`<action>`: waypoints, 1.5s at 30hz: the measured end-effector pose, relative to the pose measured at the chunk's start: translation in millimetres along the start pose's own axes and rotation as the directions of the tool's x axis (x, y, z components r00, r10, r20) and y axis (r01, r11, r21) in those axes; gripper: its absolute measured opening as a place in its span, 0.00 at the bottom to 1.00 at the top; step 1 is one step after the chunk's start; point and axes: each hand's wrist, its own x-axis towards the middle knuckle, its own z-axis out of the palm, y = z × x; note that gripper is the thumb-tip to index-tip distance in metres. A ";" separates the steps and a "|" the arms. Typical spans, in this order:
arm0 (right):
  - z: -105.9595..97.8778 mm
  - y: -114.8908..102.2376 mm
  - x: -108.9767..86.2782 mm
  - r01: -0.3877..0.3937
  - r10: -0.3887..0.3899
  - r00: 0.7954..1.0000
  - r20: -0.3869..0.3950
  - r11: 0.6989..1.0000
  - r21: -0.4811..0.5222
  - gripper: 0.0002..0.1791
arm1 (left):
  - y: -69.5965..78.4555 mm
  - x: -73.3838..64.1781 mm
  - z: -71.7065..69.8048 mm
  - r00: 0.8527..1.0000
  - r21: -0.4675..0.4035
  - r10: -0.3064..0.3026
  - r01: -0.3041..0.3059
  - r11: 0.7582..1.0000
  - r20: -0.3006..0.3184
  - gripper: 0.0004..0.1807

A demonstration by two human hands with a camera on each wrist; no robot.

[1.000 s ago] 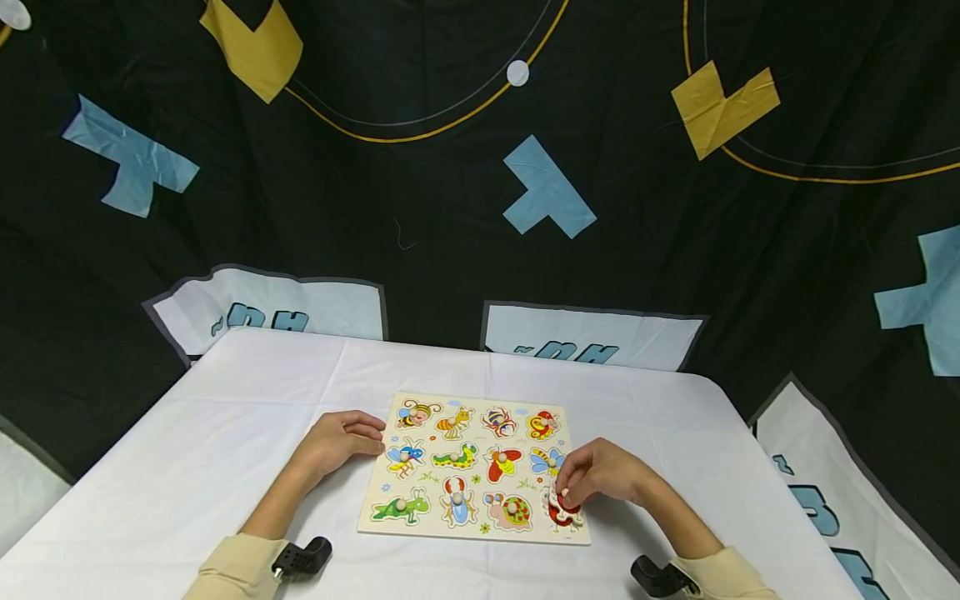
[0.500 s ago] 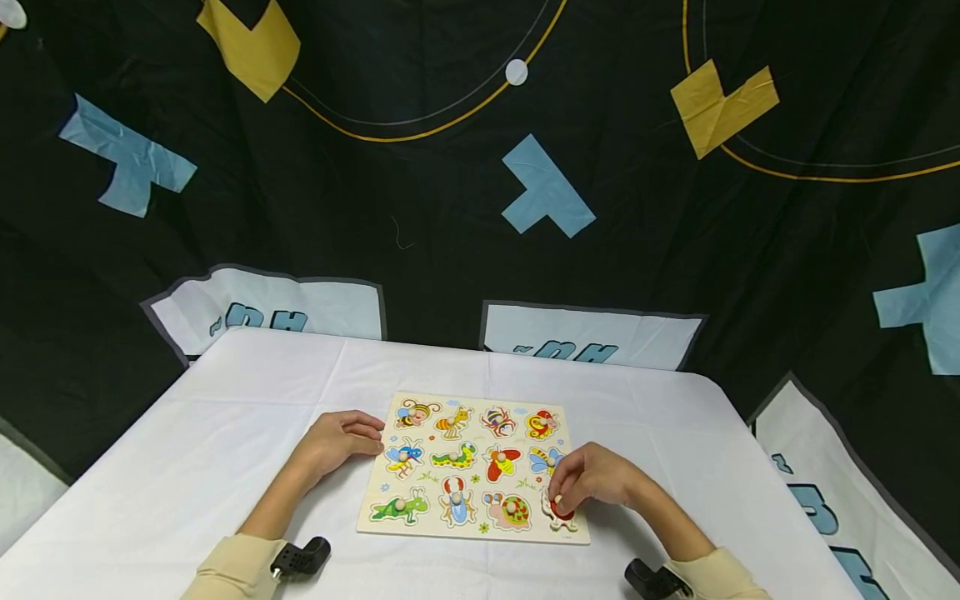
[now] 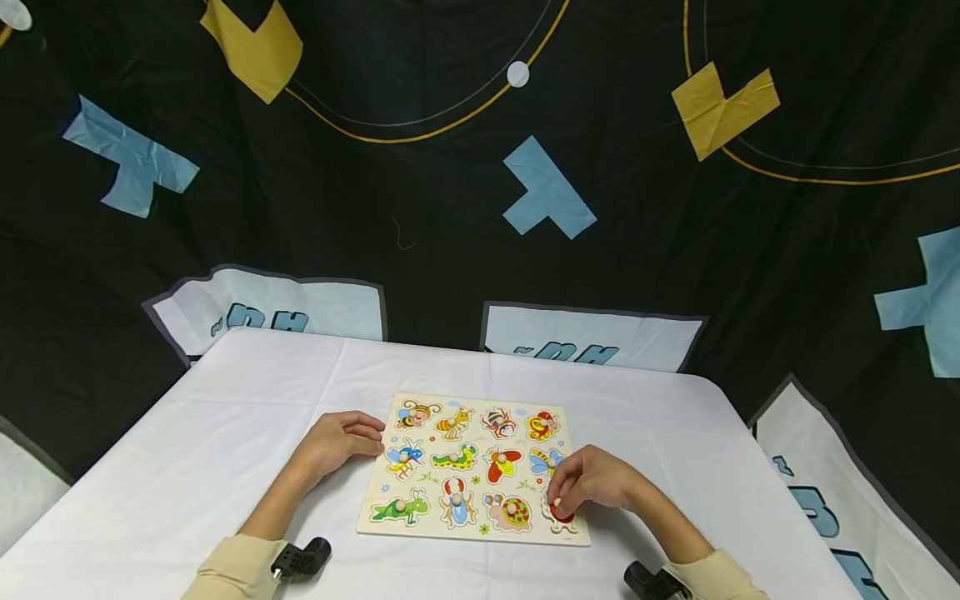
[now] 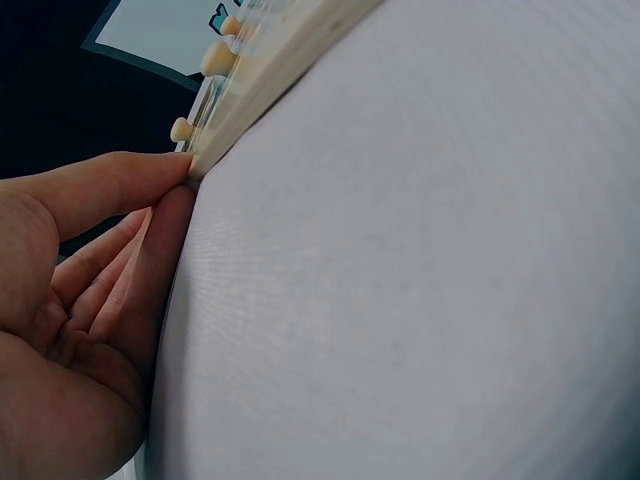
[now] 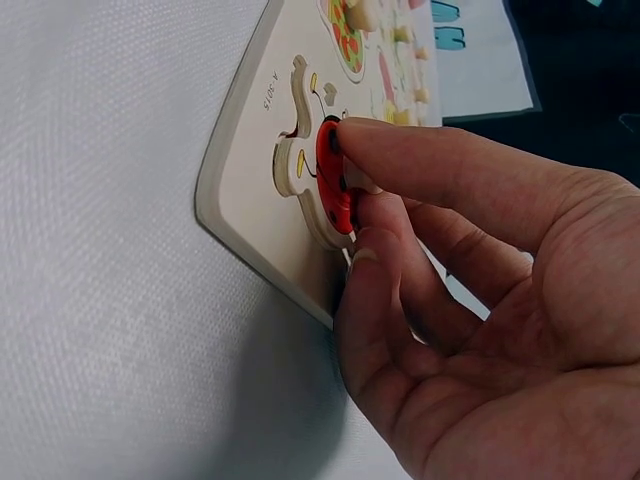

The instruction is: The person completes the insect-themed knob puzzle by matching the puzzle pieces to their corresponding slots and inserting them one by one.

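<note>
A wooden peg puzzle board [image 3: 435, 533] with colourful insect pieces lies flat on the white table. At its near right corner my right hand [image 3: 600, 483] pinches a red ladybug puzzle piece [image 5: 330, 165] with black spots. In the right wrist view the piece sits over its cut-out recess [image 5: 290, 165], somewhat off it, with part of the recess showing. My thumb and fingertips hide its knob. My left hand [image 3: 341, 442] lies beside the board's left edge, its fingers fairly straight. Left thumb and fingertips [image 4: 178, 170] touch that edge.
Several knobbed pieces sit in the board, among them a snail [image 3: 510, 511], a beetle [image 3: 457, 504], a grasshopper [image 3: 402, 506] and a caterpillar [image 3: 453, 456]. A white cloth [image 3: 247, 417] covers the table. Behind hangs a black curtain [image 3: 420, 208] with coloured shapes.
My right hand has shifted slightly left and down with the ladybug piece, which now lies lower and closer over its recess. The left hand and board look unchanged.
</note>
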 end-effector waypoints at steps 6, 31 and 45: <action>1.4 0.1 1.1 0.006 -0.006 1.000 -0.003 1.000 -0.014 0.11 | 0.4 0.4 0.3 1.000 -0.008 -0.011 0.011 1.000 0.000 0.21; 2.0 -0.7 0.3 -0.016 0.016 1.000 0.002 0.998 -0.058 0.10 | 1.0 -0.2 1.6 1.000 -0.006 -0.025 0.025 1.000 -0.001 0.21; 4.3 -2.1 1.0 -0.015 0.013 1.000 -0.020 0.997 -0.080 0.07 | 3.0 -2.0 -0.5 1.000 0.018 -0.017 0.017 1.000 -0.006 0.21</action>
